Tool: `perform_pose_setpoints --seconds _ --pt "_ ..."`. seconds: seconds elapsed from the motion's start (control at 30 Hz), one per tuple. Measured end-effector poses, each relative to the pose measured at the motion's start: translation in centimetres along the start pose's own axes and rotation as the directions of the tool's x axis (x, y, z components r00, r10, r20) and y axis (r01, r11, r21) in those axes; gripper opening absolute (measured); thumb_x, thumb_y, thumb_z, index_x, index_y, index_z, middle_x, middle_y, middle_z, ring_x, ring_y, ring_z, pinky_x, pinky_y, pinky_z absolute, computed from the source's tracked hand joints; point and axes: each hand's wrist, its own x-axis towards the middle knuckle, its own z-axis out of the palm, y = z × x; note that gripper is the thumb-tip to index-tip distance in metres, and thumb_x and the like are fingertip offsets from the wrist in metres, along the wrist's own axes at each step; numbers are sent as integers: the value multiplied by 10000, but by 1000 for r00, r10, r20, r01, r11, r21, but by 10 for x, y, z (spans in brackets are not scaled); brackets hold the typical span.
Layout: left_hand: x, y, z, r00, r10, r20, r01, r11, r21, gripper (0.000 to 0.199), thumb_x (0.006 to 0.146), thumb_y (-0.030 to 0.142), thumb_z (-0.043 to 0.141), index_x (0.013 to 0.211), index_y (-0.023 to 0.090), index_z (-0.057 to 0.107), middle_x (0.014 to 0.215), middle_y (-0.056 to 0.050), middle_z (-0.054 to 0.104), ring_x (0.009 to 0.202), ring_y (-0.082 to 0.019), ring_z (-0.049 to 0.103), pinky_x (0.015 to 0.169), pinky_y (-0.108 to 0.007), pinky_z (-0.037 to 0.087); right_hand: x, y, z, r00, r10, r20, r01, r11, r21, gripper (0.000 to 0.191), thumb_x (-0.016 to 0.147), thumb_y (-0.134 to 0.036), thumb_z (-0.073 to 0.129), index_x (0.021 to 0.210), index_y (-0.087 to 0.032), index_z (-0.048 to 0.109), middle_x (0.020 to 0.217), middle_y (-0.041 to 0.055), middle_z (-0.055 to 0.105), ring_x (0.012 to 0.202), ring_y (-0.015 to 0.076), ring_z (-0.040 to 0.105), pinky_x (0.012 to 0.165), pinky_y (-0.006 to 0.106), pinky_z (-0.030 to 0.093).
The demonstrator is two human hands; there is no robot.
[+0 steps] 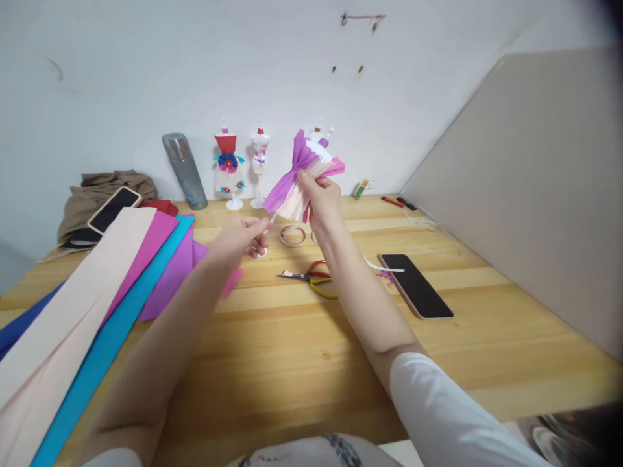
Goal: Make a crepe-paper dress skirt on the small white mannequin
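My right hand (pixel 325 198) pinches a gathered bunch of crepe paper (pixel 287 185), purple, pale pink and bright pink, raised over the table and drawn in at its middle. My left hand (pixel 243 237) is lower and to the left, thumb and fingers closed on a thin white strip (pixel 273 218) that runs up toward the bunch. Where the strip joins the paper is hidden. Below the hands, a roll of tape (pixel 293 235) rests on the wood, and scissors (pixel 311 277) with red and yellow handles lie partly behind my right forearm.
Long crepe paper sheets (pixel 121 272) fill the left side. A flask (pixel 185 170) and small dress forms (pixel 234 162) stand by the wall. One phone (pixel 417 287) lies at right, another phone (pixel 115 209) on brown cloth (pixel 82 201). A partition (pixel 525 181) borders the right.
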Motion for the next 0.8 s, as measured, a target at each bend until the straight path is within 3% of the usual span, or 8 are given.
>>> perform_pose_setpoints --seconds 0.1,0.23,0.4,0.57,0.7,0.8 --pt "-2 -8 27 998 7 -60 -27 944 -329 173 827 290 723 738 148 677 518 24 551 376 -37 431 376 -150 310 -2 0 1 1000 1 -12 -1 1000 4 308 623 -338 842 639 -160 593 551 -40 588 618 112 489 581 268 390" --pt "-3 -13 39 996 -60 -68 20 879 -477 235 802 292 767 709 150 604 531 49 524 384 -14 404 378 -128 273 -6 2 4 1000 -3 21 2 1000 3 306 615 -338 846 636 -152 604 558 -36 593 606 106 479 571 266 383" --pt "-4 -15 40 994 -86 -66 38 846 -532 245 820 234 735 679 153 552 522 65 517 381 -11 405 376 -127 262 -11 1 8 999 -8 44 11 998 -60 296 636 -337 831 626 -163 592 543 -44 575 595 98 452 549 254 370" --pt "-6 -16 45 989 -77 -129 -3 847 -531 231 870 171 653 672 160 533 499 67 516 363 -18 407 372 -140 262 -14 1 9 999 -24 47 28 995 -92 300 648 -354 810 619 -176 570 541 -42 557 597 97 443 552 253 370" --pt "-10 -17 51 982 -13 -190 -76 889 -451 305 845 218 697 622 171 494 484 59 523 354 -27 415 368 -159 264 -15 1 9 998 -21 56 27 994 -109 329 644 -381 813 600 -187 552 528 -47 530 575 93 421 536 258 353" --pt "-12 -18 54 979 -38 -198 -55 896 -440 260 848 263 703 676 171 531 473 58 527 347 -39 420 364 -166 263 -15 -1 10 998 -10 60 15 996 -92 302 650 -359 803 601 -183 562 527 -46 535 586 96 426 549 262 366"
